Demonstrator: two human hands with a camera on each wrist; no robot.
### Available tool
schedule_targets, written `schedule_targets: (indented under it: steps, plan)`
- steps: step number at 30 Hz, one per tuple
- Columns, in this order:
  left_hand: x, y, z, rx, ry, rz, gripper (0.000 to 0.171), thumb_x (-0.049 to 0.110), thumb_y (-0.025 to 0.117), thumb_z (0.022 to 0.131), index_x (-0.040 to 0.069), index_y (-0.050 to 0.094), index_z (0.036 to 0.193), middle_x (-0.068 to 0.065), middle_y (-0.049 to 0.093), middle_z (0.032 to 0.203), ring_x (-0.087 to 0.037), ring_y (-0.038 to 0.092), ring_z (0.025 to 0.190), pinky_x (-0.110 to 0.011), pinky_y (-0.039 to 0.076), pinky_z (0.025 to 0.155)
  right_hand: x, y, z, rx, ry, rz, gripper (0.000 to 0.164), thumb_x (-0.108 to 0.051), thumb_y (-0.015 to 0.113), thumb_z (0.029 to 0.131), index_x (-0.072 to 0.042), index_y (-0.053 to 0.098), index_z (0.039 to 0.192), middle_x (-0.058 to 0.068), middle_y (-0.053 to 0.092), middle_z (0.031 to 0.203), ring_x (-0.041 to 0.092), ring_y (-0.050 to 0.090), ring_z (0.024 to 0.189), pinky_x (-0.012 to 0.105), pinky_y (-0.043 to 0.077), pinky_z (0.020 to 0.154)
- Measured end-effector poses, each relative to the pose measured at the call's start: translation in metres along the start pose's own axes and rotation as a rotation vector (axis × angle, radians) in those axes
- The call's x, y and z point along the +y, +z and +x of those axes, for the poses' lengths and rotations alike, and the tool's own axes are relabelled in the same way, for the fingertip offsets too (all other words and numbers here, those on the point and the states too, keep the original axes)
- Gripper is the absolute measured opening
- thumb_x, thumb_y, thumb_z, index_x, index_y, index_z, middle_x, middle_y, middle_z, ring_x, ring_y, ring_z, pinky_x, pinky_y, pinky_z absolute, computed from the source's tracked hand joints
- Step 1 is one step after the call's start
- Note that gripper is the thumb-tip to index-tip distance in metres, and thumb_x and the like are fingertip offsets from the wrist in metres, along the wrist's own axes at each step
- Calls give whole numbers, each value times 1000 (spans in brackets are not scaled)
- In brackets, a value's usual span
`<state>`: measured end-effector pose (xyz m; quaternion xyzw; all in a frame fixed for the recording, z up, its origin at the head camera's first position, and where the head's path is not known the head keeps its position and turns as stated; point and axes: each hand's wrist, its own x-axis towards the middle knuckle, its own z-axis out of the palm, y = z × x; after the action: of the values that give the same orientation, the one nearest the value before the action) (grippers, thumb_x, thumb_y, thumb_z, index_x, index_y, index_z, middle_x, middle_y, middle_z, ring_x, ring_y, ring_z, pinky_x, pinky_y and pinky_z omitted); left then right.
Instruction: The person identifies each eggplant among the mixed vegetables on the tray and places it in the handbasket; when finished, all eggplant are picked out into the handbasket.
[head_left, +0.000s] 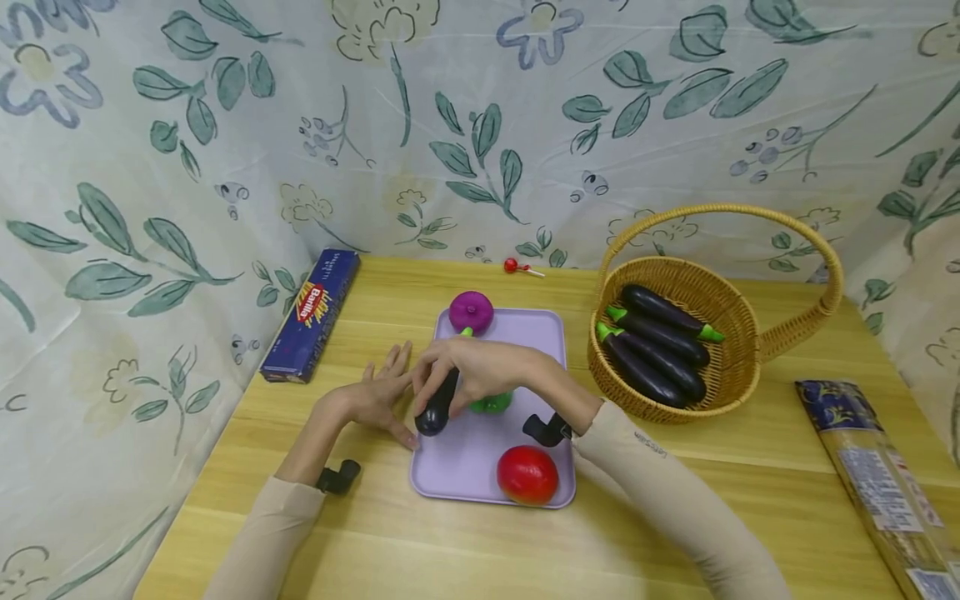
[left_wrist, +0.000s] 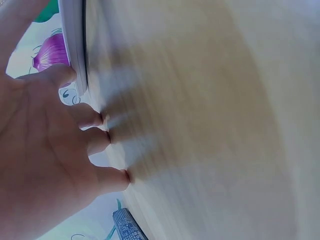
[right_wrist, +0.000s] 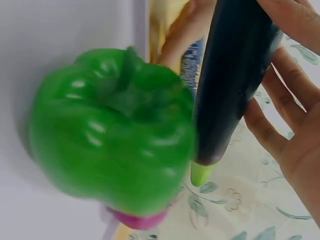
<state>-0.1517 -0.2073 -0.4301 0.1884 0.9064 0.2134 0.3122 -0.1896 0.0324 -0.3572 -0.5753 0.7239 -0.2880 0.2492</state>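
My right hand (head_left: 480,367) grips a dark eggplant (head_left: 435,412) above the left part of the lilac tray (head_left: 461,467); its green stem end points away from me. In the right wrist view the eggplant (right_wrist: 232,80) is beside a green bell pepper (right_wrist: 115,135) that sits on the tray. My left hand (head_left: 378,404) is at the tray's left side, fingers spread, fingertips on the table and thumb by the tray edge. A purple onion (head_left: 471,312) lies at the tray's far left corner. Near its front right corner rests a red, rounded fruit (head_left: 528,475).
A wicker basket (head_left: 600,379) with a tall handle holds several eggplants (head_left: 660,333) at the right. A blue Barilla spaghetti box (head_left: 311,317) lies at the left, a red lollipop (head_left: 512,265) at the back, and a pasta packet (head_left: 877,483) at the far right.
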Motion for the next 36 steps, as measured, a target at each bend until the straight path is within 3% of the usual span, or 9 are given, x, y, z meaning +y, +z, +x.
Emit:
schedule_targets:
  steps: [8, 16, 23, 29, 36]
  plan:
    - [-1, 0, 2, 0, -4, 23, 140, 56, 90, 72, 21, -6, 167, -23, -28, 169, -43, -27, 157, -75, -12, 122, -13, -16, -30, 75, -4, -72, 39, -19, 90, 81, -25, 81, 118, -2, 68, 120, 12, 56, 119, 28, 52, 103]
    - [0, -1, 2, 16, 2, 35, 141, 54, 90, 72, 19, -8, 167, -26, -25, 169, -45, -23, 157, -76, -9, 122, -11, -35, -76, 169, 54, -67, 39, -19, 89, 81, -23, 81, 118, 0, 67, 121, 16, 58, 118, 34, 55, 99]
    - [0, -1, 2, 24, 12, 30, 142, 53, 91, 71, 19, -8, 167, -26, -25, 168, -45, -24, 157, -75, -10, 122, -11, -55, -123, 276, 164, -16, 40, -23, 88, 83, -29, 79, 122, -4, 67, 119, 15, 58, 112, 27, 55, 91]
    - [1, -1, 1, 23, 10, 33, 141, 53, 91, 71, 19, -8, 167, -26, -25, 168, -45, -23, 157, -74, -10, 123, -5, -66, -165, 351, 312, -59, 40, -30, 86, 84, -37, 77, 122, -8, 67, 119, 12, 58, 110, 25, 54, 91]
    - [3, 0, -1, 19, 14, 14, 141, 50, 91, 72, 17, -7, 167, -26, -26, 168, -45, -24, 157, -74, -11, 122, 5, -76, -211, 415, 406, -76, 39, -25, 85, 86, -34, 77, 123, -10, 69, 112, 10, 60, 101, 25, 55, 82]
